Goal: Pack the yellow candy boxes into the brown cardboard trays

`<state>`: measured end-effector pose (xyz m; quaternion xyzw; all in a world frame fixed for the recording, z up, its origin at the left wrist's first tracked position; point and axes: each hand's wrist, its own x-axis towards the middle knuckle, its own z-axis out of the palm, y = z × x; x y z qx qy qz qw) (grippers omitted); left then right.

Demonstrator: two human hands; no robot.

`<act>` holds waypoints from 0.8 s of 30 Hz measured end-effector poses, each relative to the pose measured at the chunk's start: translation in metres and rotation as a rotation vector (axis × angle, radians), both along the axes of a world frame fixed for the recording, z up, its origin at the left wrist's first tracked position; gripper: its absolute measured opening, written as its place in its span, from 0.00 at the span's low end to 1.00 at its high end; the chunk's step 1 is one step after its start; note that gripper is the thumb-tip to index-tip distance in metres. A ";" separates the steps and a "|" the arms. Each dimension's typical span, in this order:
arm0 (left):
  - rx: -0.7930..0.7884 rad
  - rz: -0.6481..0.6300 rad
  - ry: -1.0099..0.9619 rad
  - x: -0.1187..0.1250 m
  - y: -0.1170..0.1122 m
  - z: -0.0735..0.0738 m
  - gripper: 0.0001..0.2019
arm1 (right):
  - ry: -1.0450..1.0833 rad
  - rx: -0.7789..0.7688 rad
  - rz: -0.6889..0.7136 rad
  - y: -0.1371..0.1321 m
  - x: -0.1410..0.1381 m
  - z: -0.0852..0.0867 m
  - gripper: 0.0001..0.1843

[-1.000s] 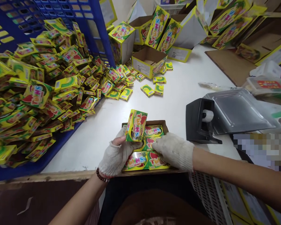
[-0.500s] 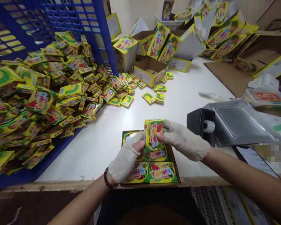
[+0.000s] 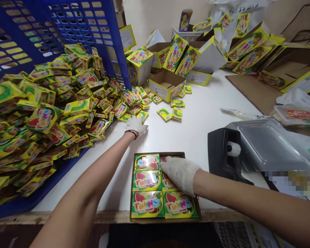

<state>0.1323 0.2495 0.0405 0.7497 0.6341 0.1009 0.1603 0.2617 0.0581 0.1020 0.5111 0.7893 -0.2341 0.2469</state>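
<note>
A brown cardboard tray (image 3: 131, 206) at the table's near edge holds rows of yellow-green Twins packs (image 3: 146, 204). My right hand (image 3: 181, 173), in a white glove, lies flat on the packs in the tray's right column. My left hand (image 3: 137, 126), also gloved, is stretched out to the edge of a big heap of the same small packs (image 3: 67, 103) and rests on packs there; whether it grips one I cannot tell. The heap spills from a tipped blue plastic crate (image 3: 67, 27).
A black tape dispenser (image 3: 222, 151) with a grey plastic-covered device (image 3: 266, 144) stands right of the tray. Open yellow cartons (image 3: 165, 82) and folded boxes (image 3: 248, 48) crowd the back. A few loose packs (image 3: 170, 112) lie mid-table. Brown cardboard sheets (image 3: 248, 86) lie at right.
Both hands held a pack above the tray before. That pack now lies in the tray under my right hand, and my left hand has reached away to the heap.
</note>
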 end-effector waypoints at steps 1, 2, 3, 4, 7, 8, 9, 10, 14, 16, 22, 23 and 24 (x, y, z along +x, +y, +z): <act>0.005 0.010 -0.002 0.002 0.004 -0.003 0.21 | 0.022 0.073 -0.037 -0.003 0.002 -0.004 0.23; 0.011 0.023 -0.011 0.003 0.006 -0.005 0.21 | 0.050 0.135 -0.067 -0.005 0.005 -0.006 0.24; 0.013 0.039 -0.030 0.003 0.008 -0.005 0.20 | 0.080 0.165 -0.102 -0.005 0.009 -0.006 0.25; 0.007 0.056 -0.057 0.001 0.008 -0.004 0.20 | 0.120 0.168 -0.151 -0.005 0.014 -0.005 0.24; -0.044 0.097 -0.194 -0.010 0.003 0.006 0.13 | 0.326 0.150 -0.381 0.004 0.028 0.005 0.14; -0.068 0.103 -0.259 -0.014 -0.002 0.010 0.11 | 0.409 0.158 -0.477 0.008 0.032 0.008 0.12; -0.091 0.103 -0.330 -0.017 -0.009 0.014 0.10 | 0.496 0.158 -0.572 0.013 0.035 0.010 0.13; -0.110 0.098 -0.402 -0.020 -0.020 0.019 0.11 | 0.585 0.137 -0.660 0.018 0.037 0.011 0.17; -0.148 -0.011 -0.689 -0.024 -0.089 0.039 0.18 | 0.961 -0.040 -0.902 0.029 0.037 0.009 0.29; -0.242 -0.165 -0.912 -0.026 -0.129 0.045 0.19 | 1.018 0.048 -0.850 0.028 0.039 0.010 0.25; 0.139 -0.498 -0.446 -0.041 -0.196 0.042 0.09 | 0.558 0.252 -0.390 0.025 0.060 0.029 0.19; 0.191 -0.606 -0.311 -0.044 -0.199 0.040 0.07 | 0.435 0.239 -0.327 0.025 0.060 0.032 0.18; 0.220 -0.696 -0.204 -0.046 -0.202 0.037 0.06 | 0.315 0.231 -0.254 0.025 0.057 0.033 0.16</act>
